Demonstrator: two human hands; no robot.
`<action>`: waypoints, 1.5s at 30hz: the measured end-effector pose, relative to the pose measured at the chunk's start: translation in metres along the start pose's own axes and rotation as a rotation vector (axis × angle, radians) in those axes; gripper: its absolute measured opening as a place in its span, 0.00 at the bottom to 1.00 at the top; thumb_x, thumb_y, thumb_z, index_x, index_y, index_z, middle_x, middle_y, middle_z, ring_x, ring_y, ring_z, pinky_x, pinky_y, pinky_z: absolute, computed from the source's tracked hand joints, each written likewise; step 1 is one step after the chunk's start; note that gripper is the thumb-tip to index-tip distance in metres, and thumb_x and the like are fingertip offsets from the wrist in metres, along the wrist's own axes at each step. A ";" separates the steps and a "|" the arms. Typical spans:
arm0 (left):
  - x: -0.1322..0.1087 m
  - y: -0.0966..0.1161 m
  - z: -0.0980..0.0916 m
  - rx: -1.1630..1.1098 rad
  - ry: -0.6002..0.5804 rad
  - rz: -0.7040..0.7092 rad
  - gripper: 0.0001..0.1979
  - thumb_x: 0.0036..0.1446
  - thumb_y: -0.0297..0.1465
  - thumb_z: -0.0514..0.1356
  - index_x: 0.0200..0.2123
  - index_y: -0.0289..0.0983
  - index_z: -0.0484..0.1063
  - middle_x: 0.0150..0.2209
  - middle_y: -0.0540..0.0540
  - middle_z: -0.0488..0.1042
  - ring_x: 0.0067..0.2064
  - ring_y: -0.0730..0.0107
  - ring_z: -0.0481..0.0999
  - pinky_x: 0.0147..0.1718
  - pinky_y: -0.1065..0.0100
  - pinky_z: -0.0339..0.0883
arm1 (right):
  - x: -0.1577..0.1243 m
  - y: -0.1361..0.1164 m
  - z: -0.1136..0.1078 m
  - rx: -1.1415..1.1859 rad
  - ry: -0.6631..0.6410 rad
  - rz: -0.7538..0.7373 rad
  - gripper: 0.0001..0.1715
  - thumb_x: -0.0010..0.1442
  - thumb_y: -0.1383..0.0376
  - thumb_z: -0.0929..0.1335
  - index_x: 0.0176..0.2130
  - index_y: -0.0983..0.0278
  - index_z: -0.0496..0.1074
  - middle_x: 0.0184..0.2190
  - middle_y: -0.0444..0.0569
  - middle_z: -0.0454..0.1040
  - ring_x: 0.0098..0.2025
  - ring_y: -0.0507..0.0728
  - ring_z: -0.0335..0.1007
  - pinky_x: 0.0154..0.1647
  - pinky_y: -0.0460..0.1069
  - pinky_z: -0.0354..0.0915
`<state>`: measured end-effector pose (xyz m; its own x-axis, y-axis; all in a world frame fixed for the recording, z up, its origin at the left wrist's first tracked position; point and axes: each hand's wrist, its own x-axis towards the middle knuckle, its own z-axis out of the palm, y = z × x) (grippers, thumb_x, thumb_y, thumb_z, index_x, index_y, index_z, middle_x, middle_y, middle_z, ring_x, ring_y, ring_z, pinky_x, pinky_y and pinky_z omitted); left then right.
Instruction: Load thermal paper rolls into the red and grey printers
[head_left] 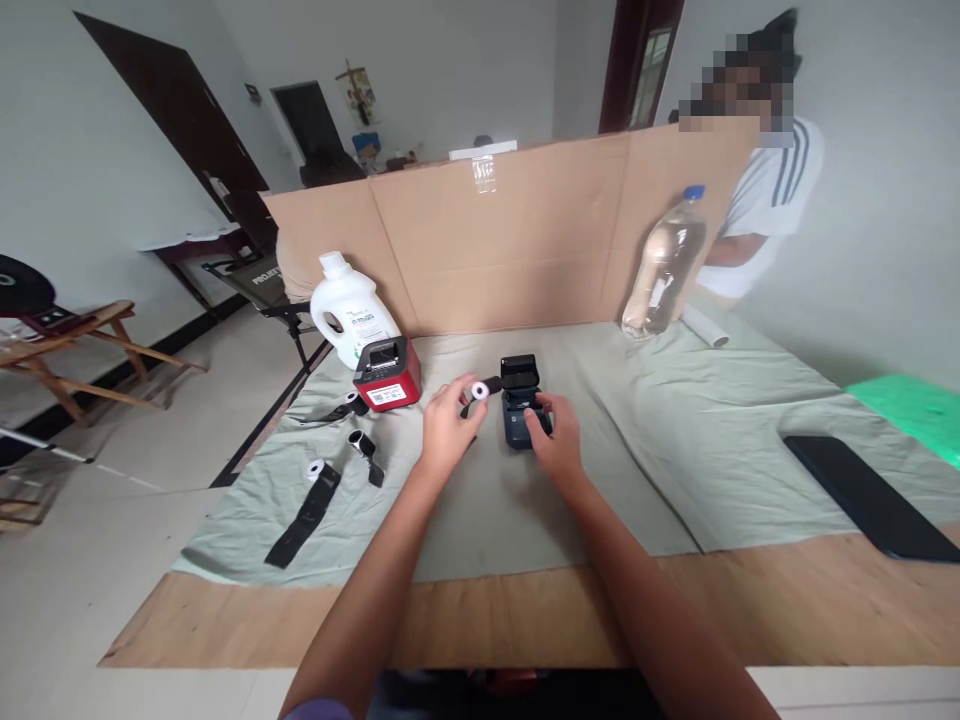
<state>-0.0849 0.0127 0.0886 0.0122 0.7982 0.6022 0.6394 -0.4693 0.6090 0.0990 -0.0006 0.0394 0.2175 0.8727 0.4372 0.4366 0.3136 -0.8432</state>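
My left hand (448, 425) pinches a small label roll (481, 390), black outside with a white core, just left of a small black label printer (517, 428). The printer's lid (519, 372) stands raised at the back, and its paper bay faces up. Around the printer's right side my right hand (556, 432) is closed, thumb on its front top. Farther left on the cloth lie more black rolls: one with a long strip unrolled (306, 515), one with a short tail (364, 450), and one beside the red printer (352, 404).
A red and black printer (388, 375) and a white jug (351, 310) stand at the back left. A cardboard screen (502, 250) closes off the rear. At right are a water bottle (664, 265), a white tube (705, 327), a dark phone-like slab (870, 495) and green plastic (911, 405). A person stands behind the screen.
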 end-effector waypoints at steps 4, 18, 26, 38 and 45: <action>-0.015 0.023 0.030 0.376 -0.144 0.369 0.17 0.65 0.34 0.59 0.56 0.40 0.72 0.45 0.42 0.81 0.44 0.60 0.75 0.42 0.61 0.62 | 0.007 -0.001 -0.004 0.428 -0.159 0.119 0.25 0.60 0.51 0.66 0.51 0.63 0.69 0.37 0.49 0.75 0.37 0.57 0.71 0.41 0.52 0.68; -0.056 0.007 0.035 0.021 -0.052 -0.041 0.19 0.60 0.34 0.62 0.54 0.39 0.69 0.50 0.42 0.77 0.49 0.58 0.75 0.51 0.57 0.65 | 0.032 0.009 -0.020 0.136 -0.292 0.123 0.23 0.52 0.62 0.66 0.48 0.65 0.72 0.38 0.49 0.76 0.31 0.54 0.66 0.32 0.49 0.65; -0.067 -0.001 0.055 -0.147 -0.248 -0.216 0.23 0.59 0.36 0.61 0.57 0.39 0.64 0.32 0.52 0.77 0.36 0.67 0.76 0.44 0.64 0.67 | 0.098 0.008 -0.018 -0.464 -0.586 -0.110 0.18 0.57 0.71 0.68 0.47 0.61 0.79 0.44 0.52 0.76 0.46 0.60 0.68 0.52 0.55 0.65; -0.068 -0.004 0.061 -0.082 -0.389 -0.133 0.29 0.59 0.36 0.61 0.63 0.43 0.65 0.32 0.51 0.77 0.31 0.69 0.75 0.36 0.67 0.68 | 0.108 0.037 0.000 -0.383 -0.514 -0.030 0.13 0.59 0.70 0.69 0.45 0.63 0.76 0.39 0.49 0.78 0.37 0.55 0.70 0.43 0.51 0.66; -0.068 -0.010 0.063 -0.144 -0.449 -0.132 0.26 0.61 0.33 0.58 0.63 0.42 0.66 0.32 0.52 0.77 0.30 0.72 0.73 0.35 0.69 0.68 | 0.097 0.040 0.008 -0.506 -0.517 -0.088 0.16 0.57 0.74 0.68 0.46 0.66 0.74 0.47 0.54 0.71 0.49 0.60 0.68 0.53 0.53 0.64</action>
<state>-0.0437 -0.0131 0.0094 0.2889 0.9235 0.2526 0.5456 -0.3756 0.7492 0.1301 0.0998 0.0457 -0.2229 0.9567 0.1871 0.8111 0.2885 -0.5088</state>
